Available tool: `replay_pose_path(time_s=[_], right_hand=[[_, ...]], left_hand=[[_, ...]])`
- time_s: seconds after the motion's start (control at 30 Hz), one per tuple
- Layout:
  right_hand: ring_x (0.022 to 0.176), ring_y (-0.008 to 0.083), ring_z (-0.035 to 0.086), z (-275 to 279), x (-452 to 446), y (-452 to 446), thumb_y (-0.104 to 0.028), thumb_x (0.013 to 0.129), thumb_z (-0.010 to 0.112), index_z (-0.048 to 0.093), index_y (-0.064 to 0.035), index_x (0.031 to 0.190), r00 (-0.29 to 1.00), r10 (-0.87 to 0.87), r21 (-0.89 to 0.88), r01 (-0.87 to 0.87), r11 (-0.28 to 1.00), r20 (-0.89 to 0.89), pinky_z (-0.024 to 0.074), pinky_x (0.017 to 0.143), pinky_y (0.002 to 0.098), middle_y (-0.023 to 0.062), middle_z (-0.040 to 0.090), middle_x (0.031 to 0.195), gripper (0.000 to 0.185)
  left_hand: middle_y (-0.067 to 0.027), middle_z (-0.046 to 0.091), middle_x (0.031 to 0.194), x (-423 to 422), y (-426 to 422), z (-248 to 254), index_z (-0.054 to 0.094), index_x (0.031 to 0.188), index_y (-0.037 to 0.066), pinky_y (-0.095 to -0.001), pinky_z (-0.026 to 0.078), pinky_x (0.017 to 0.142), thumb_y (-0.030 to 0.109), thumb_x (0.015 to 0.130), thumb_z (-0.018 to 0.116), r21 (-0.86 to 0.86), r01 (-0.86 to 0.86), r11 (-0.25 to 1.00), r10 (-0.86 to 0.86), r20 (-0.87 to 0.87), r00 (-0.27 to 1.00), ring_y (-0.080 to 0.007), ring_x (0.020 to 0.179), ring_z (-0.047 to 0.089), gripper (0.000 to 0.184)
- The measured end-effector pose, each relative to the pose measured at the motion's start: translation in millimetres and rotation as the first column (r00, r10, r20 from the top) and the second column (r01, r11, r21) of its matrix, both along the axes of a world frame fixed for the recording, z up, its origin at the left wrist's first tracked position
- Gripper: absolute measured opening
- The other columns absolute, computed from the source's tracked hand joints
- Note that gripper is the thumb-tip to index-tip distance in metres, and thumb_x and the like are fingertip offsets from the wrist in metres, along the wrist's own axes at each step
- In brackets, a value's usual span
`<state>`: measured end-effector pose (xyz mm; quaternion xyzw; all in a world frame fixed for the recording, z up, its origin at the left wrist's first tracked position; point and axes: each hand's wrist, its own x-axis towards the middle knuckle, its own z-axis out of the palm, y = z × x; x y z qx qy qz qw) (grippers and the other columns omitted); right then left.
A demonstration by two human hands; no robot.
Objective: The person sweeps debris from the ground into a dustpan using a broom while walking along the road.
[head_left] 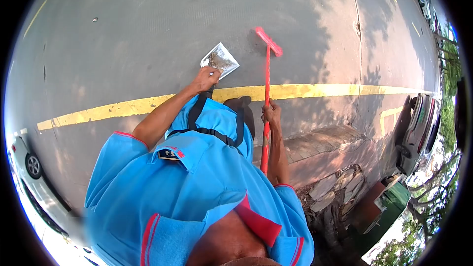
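My left hand is closed around the handle of a white dustpan. Brown debris, perhaps dry leaves and dirt, lies in the pan. My right hand grips the long red handle of a broom, with its shaft running back past my forearm. Farther out on the pavement is the red broom head, to the right of the dustpan and apart from it. The broom's bristles cannot be made out from above.
A yellow painted line crosses the grey road. One small scrap lies far left. Parked cars stand at left and right. Near my right side are a paved kerb, stones and a green bin.
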<state>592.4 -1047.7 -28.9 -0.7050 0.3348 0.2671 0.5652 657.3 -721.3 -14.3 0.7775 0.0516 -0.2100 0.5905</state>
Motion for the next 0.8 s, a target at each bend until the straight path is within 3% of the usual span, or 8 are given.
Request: replay_pose_path(time_s=[0.17, 0.23, 0.33, 0.4, 0.43, 0.57, 0.63, 0.8], right_hand=[[0.042, 0.0148, 0.049, -7, 4, 5, -0.001, 0.076, 0.055, 0.037, 0.0053, 0.134, 1.0, 0.008, 0.018, -0.008, 1.0, -0.022, 0.0391, 0.034, 0.0292, 0.0056, 0.051, 0.058, 0.062], [0.045, 0.0146, 0.051, 1, -7, 0, -0.001, 0.077, 0.056, 0.04, 0.0029, 0.134, 0.972, 0.211, -0.039, -0.216, 0.976, -0.104, 0.0421, 0.038, 0.0285, 0.0079, 0.056, 0.065, 0.059], [0.053, 0.0154, 0.055, 11, -54, -13, -0.001, 0.077, 0.056, 0.042, 0.0048, 0.132, 0.911, 0.41, -0.139, -0.411, 0.901, -0.036, 0.0475, 0.048, 0.0293, 0.0113, 0.062, 0.074, 0.057], [0.059, 0.0157, 0.058, 28, -79, -20, -0.001, 0.075, 0.058, 0.043, 0.0061, 0.131, 0.959, 0.284, 0.042, -0.284, 0.958, 0.005, 0.049, 0.055, 0.0301, 0.0132, 0.064, 0.08, 0.059], [0.059, 0.0157, 0.058, 36, -86, -26, -0.001, 0.075, 0.058, 0.043, 0.0061, 0.131, 0.959, 0.284, 0.042, -0.284, 0.958, 0.005, 0.049, 0.055, 0.0301, 0.0132, 0.064, 0.08, 0.059], [0.047, 0.0114, 0.051, 95, -84, -29, -0.002, 0.074, 0.055, 0.044, 0.0051, 0.131, 0.962, 0.232, 0.105, -0.218, 0.97, -0.145, 0.0383, 0.041, 0.0253, 0.0082, 0.06, 0.066, 0.059], [0.042, 0.0121, 0.049, 94, -79, -24, -0.003, 0.074, 0.056, 0.044, 0.0046, 0.131, 0.985, 0.12, 0.064, -0.112, 0.992, -0.123, 0.0372, 0.039, 0.0258, 0.0066, 0.058, 0.064, 0.058], [0.04, 0.013, 0.047, 47, -21, -9, -0.002, 0.074, 0.055, 0.039, -0.0002, 0.136, 0.997, 0.042, 0.006, -0.042, 0.999, -0.057, 0.0367, 0.035, 0.0269, 0.0048, 0.052, 0.06, 0.063]], left_hand=[[-0.0139, 0.062, 0.063, -1, 5, -1, 0.062, 0.067, -0.003, -0.0352, 0.047, 0.062, 0.03, 0.081, 0.047, -0.017, -0.018, 1.0, 0.018, 0.037, 0.999, -0.0216, 0.061, 0.06, 0.039], [-0.0141, 0.062, 0.062, 9, 6, -6, 0.062, 0.067, -0.003, -0.0355, 0.047, 0.063, 0.029, 0.08, 0.047, 0.007, -0.072, 0.997, 0.072, 0.023, 0.997, -0.0223, 0.061, 0.061, 0.038], [-0.0145, 0.062, 0.062, -3, 4, -6, 0.061, 0.065, -0.003, -0.0359, 0.048, 0.063, 0.027, 0.081, 0.046, -0.02, -0.086, 0.996, 0.086, 0.039, 0.995, -0.0236, 0.061, 0.061, 0.037], [-0.0143, 0.062, 0.062, -4, 1, -14, 0.062, 0.065, -0.002, -0.036, 0.048, 0.063, 0.028, 0.081, 0.046, -0.029, -0.086, 0.996, 0.087, 0.04, 0.995, -0.0238, 0.061, 0.061, 0.038], [-0.014, 0.062, 0.061, -3, 1, -14, 0.062, 0.065, -0.002, -0.0361, 0.047, 0.063, 0.029, 0.081, 0.047, -0.031, -0.081, 0.996, 0.082, 0.048, 0.995, -0.024, 0.061, 0.061, 0.038], [-0.013, 0.062, 0.061, -3, 2, -3, 0.064, 0.065, -0.001, -0.0378, 0.047, 0.064, 0.031, 0.082, 0.048, 0.027, -0.073, 0.997, 0.072, 0.029, 0.997, -0.025, 0.062, 0.06, 0.039], [-0.0127, 0.062, 0.061, -3, 4, 2, 0.064, 0.065, -0.001, -0.0374, 0.046, 0.065, 0.031, 0.082, 0.049, -0.005, -0.071, 0.997, 0.071, 0.046, 0.996, -0.0246, 0.062, 0.06, 0.039], [-0.0129, 0.061, 0.06, -6, 4, 9, 0.062, 0.063, -0.002, -0.0364, 0.047, 0.065, 0.03, 0.08, 0.047, 0.037, 0.011, 0.999, -0.012, 0.044, 0.999, -0.0234, 0.061, 0.059, 0.039]])
